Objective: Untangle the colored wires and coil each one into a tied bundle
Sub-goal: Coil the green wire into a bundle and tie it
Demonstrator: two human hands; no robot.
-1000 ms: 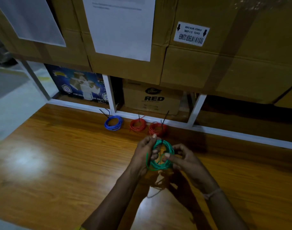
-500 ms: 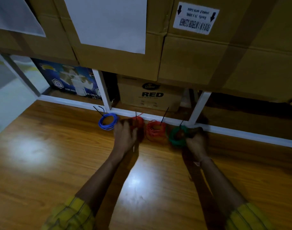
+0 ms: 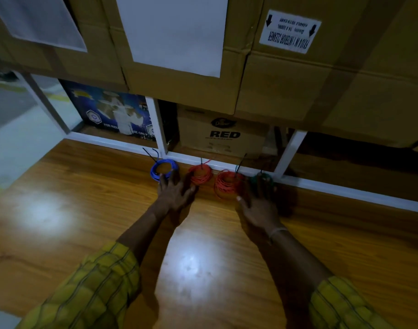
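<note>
Along table's (image 3: 60,210) far edge: one blue coil (image 3: 162,167), two red coils (image 3: 200,175), one green coil (image 3: 265,181); both hands (image 3: 175,192) flat, released.

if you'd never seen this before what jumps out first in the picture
A row of four wire coils lies along the far edge of the wooden table: a blue coil at the left, two red coils in the middle and a green coil at the right. Both hands are spread flat just in front of them, the left hand between the blue and first red coil, the right hand reaching onto the green one. Stacked cardboard boxes loom behind.
</note>
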